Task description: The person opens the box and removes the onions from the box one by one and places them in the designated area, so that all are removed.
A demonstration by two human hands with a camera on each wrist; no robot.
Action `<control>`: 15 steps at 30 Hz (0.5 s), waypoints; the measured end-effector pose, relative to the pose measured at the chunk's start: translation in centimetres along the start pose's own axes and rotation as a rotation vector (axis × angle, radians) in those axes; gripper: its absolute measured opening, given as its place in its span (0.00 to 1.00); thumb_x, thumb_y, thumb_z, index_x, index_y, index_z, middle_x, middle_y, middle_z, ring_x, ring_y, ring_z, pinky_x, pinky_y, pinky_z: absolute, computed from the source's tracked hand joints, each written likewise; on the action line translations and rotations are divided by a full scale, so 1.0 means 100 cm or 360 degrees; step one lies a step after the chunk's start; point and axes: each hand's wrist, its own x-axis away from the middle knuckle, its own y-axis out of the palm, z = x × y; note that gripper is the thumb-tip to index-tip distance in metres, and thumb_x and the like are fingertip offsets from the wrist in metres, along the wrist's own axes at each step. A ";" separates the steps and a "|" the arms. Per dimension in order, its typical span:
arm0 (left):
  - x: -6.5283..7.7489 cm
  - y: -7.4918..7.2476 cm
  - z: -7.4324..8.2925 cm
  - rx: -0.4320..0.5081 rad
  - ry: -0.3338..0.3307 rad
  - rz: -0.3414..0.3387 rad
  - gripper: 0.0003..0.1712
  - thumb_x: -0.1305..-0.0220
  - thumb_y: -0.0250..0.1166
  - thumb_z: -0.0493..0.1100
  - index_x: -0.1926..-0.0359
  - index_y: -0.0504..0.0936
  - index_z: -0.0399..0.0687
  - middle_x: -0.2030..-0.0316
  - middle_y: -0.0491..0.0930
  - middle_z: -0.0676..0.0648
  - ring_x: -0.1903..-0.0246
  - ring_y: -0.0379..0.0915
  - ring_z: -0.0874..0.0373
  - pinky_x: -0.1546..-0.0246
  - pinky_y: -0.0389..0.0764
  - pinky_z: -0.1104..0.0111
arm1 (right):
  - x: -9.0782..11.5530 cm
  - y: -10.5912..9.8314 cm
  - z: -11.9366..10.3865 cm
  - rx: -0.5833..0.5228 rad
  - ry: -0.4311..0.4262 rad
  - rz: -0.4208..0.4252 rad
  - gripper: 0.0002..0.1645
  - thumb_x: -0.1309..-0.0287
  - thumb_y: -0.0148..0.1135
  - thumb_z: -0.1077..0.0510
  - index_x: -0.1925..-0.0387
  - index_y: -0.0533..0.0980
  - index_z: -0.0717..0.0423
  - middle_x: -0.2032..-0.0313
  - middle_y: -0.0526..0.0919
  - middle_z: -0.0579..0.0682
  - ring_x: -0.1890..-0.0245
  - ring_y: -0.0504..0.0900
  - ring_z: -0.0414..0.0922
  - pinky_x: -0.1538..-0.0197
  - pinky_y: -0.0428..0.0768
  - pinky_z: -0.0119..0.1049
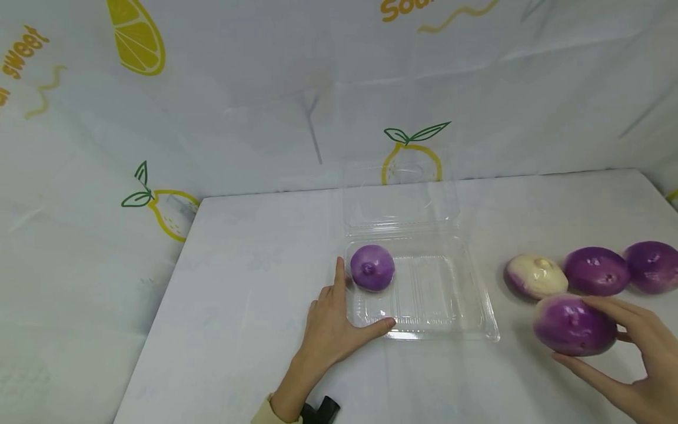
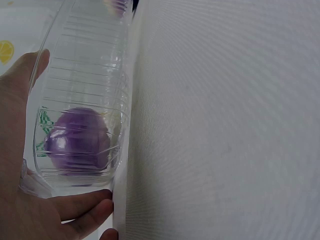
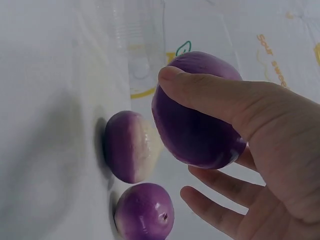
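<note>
My right hand [image 1: 643,353] holds a glossy, round purple vegetable [image 1: 574,325], turnip-like in look, between thumb and fingers. In the right wrist view, the thumb lies across the held purple vegetable [image 3: 197,117], and the lower fingers stand off it. A clear plastic clamshell box [image 1: 477,312] stands with its lid [image 1: 399,206] up at the back. One purple vegetable [image 1: 372,268] sits in the box's left part. My left hand [image 1: 329,330] spans the box's front left corner, thumb at the front rim and straight index finger along the left side.
Left of the held one lies a cream-and-purple vegetable [image 1: 536,275]. Two more purple vegetables, one in the middle [image 1: 597,271] and one at the far right [image 1: 652,267], continue that row. A lemon-print cloth [image 1: 265,106] hangs behind the white table [image 1: 238,265]. A black object [image 1: 323,409] shows by the left sleeve.
</note>
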 end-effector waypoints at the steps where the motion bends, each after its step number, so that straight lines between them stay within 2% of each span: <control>1: 0.000 0.000 0.000 0.0000 -0.0005 0.0000 0.79 0.57 0.73 0.79 0.17 0.42 0.47 0.36 0.80 0.47 0.40 0.78 0.46 0.44 0.78 0.46 | 0.002 -0.001 0.002 0.0005 0.0017 0.0006 0.68 0.55 0.61 0.17 0.45 0.75 0.80 0.38 0.70 0.19 0.42 0.69 0.17 0.49 0.66 0.06; 9: 0.000 0.001 -0.001 0.0003 -0.0016 -0.0006 0.79 0.57 0.72 0.79 0.17 0.42 0.48 0.36 0.80 0.47 0.39 0.77 0.46 0.43 0.77 0.45 | 0.021 -0.005 0.032 0.0056 0.0127 -0.0011 0.72 0.61 0.60 0.15 0.44 0.73 0.81 0.42 0.67 0.14 0.49 0.65 0.13 0.59 0.66 0.05; 15: 0.000 0.002 -0.001 -0.0004 -0.0027 -0.0014 0.79 0.57 0.72 0.80 0.17 0.41 0.49 0.35 0.80 0.47 0.38 0.76 0.47 0.43 0.76 0.45 | 0.029 -0.006 0.053 0.0038 0.0162 -0.0052 0.75 0.67 0.60 0.14 0.43 0.72 0.81 0.41 0.66 0.13 0.46 0.62 0.13 0.62 0.64 0.04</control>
